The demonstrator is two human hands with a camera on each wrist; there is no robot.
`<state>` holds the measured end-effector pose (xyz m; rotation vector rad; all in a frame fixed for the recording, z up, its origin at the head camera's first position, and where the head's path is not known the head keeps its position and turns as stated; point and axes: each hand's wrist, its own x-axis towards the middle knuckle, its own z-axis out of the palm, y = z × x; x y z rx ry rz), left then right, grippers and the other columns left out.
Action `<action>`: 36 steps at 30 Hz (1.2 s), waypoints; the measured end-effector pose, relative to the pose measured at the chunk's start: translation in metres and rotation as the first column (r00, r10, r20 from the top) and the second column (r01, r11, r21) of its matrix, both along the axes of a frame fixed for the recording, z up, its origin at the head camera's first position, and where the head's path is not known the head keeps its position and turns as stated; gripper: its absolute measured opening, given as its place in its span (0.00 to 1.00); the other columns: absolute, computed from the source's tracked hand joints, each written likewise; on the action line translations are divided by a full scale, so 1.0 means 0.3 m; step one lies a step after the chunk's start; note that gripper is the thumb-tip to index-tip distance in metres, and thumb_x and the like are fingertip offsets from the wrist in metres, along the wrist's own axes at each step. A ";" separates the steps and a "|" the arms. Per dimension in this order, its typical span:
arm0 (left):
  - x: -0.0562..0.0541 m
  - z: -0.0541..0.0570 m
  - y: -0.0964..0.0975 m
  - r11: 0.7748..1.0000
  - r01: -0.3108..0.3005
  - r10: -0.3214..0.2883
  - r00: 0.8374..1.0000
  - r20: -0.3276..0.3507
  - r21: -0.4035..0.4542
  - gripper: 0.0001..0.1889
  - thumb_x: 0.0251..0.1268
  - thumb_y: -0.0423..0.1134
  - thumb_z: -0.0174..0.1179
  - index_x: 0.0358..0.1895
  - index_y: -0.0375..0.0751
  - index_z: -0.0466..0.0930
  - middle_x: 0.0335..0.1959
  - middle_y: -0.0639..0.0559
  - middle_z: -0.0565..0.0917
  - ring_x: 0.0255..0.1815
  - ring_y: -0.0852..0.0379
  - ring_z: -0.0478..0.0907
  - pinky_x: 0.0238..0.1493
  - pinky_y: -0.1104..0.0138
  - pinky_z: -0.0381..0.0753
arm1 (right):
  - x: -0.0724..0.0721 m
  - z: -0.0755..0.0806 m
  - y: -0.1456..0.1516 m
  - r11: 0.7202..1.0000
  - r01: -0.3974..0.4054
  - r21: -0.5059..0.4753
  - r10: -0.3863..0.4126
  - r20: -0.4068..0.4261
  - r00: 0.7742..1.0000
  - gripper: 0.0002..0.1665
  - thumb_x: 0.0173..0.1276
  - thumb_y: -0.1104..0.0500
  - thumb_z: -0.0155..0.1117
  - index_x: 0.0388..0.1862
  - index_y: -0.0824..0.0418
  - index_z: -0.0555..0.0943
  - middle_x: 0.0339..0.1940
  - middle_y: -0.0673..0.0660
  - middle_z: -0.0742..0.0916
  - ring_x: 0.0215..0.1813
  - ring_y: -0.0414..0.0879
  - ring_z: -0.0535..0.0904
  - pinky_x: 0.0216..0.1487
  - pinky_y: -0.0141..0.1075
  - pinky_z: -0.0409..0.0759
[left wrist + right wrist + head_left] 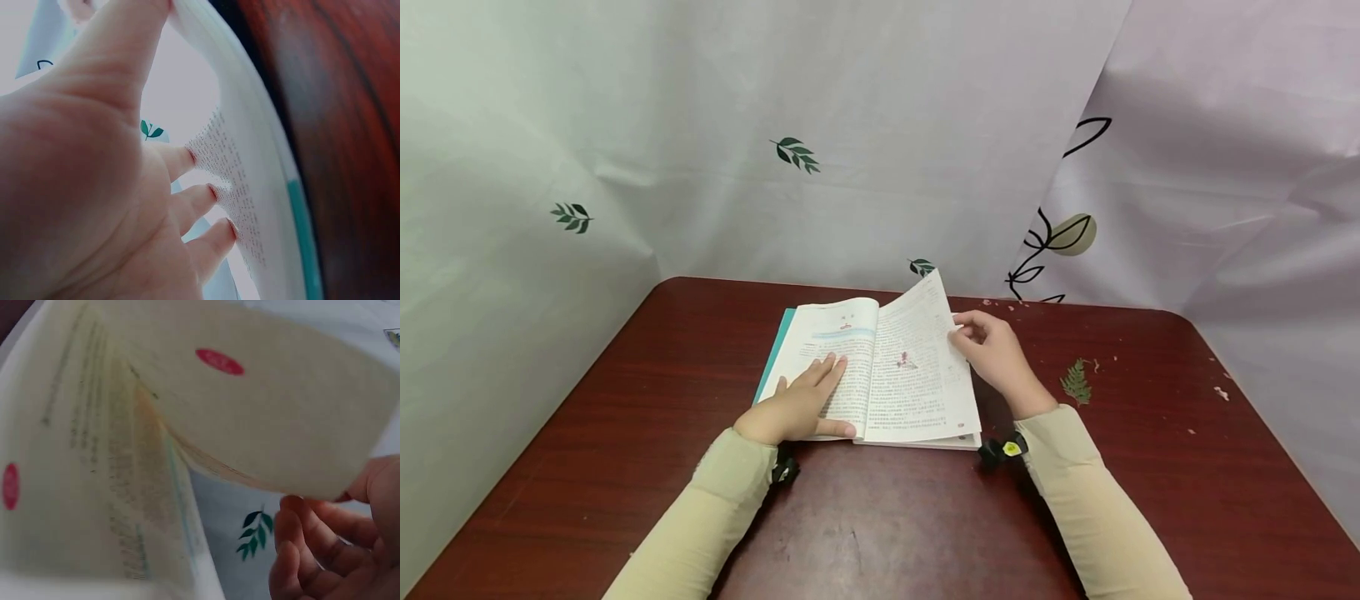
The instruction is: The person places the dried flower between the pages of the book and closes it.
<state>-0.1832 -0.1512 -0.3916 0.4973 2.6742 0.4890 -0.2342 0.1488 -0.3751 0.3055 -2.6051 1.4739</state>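
An open book (835,329) with a teal cover edge lies on the table. My left hand (801,404) is spread over its left page, fingertips pressing the printed paper and the thumb along the bottom near the spine. In the left wrist view the fingertips (209,194) of that hand meet the page. My right hand (992,350) pinches the outer edge of a right-hand page (917,367), whose upper corner is raised off the pages below. The right wrist view shows that lifted page (294,412) from beneath, its edge between thumb and fingers (306,537).
The dark red table (880,517) runs on around the book. To the right lie a small green fern leaf (1077,383) and some pale scraps (1222,393). A whitish curtain (880,150) with leaf prints hangs behind the table and along its sides.
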 end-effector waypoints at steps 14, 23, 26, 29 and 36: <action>0.001 -0.001 -0.004 1.000 -0.003 0.003 1.000 0.011 0.010 0.58 0.62 0.63 0.66 0.83 0.39 0.41 0.84 0.39 0.42 0.83 0.37 0.40 0.71 0.29 0.43 | 0.049 -0.003 -0.069 0.909 -0.416 0.008 0.413 0.101 0.905 0.23 0.80 0.57 0.57 0.68 0.65 0.77 0.60 0.64 0.84 0.43 0.56 0.87 0.45 0.45 0.85; -0.001 0.001 -0.001 1.000 -0.009 0.009 1.000 0.015 0.008 0.57 0.62 0.63 0.66 0.83 0.40 0.42 0.84 0.39 0.43 0.83 0.37 0.40 0.72 0.30 0.43 | 0.071 -0.057 -0.123 0.812 -0.572 0.115 0.552 0.164 0.817 0.33 0.78 0.55 0.59 0.78 0.63 0.66 0.72 0.65 0.75 0.63 0.56 0.79 0.62 0.50 0.77; -0.003 -0.001 -0.001 1.000 -0.009 0.009 1.000 0.010 0.005 0.57 0.62 0.64 0.66 0.83 0.40 0.42 0.84 0.39 0.43 0.83 0.37 0.40 0.72 0.30 0.44 | 0.073 -0.064 -0.131 0.794 -0.592 0.136 0.577 0.138 0.805 0.35 0.76 0.57 0.61 0.77 0.66 0.66 0.73 0.65 0.74 0.69 0.58 0.74 0.67 0.52 0.73; -0.002 -0.001 0.000 1.000 -0.011 0.011 1.000 -0.002 0.001 0.56 0.61 0.64 0.66 0.83 0.39 0.45 0.83 0.38 0.44 0.83 0.37 0.41 0.71 0.29 0.45 | 0.076 -0.065 -0.138 0.777 -0.606 0.172 0.596 0.107 0.795 0.37 0.73 0.59 0.64 0.78 0.63 0.66 0.75 0.64 0.73 0.74 0.57 0.68 0.71 0.52 0.68; 0.018 -0.005 -0.004 0.997 0.076 -0.071 0.978 -0.196 0.019 0.37 0.58 0.60 0.71 0.69 0.49 0.76 0.71 0.39 0.71 0.70 0.36 0.68 0.61 0.29 0.64 | 0.093 -0.074 -0.153 0.731 -0.608 0.310 0.623 0.062 0.780 0.39 0.70 0.58 0.66 0.78 0.58 0.67 0.75 0.59 0.73 0.76 0.53 0.66 0.74 0.54 0.62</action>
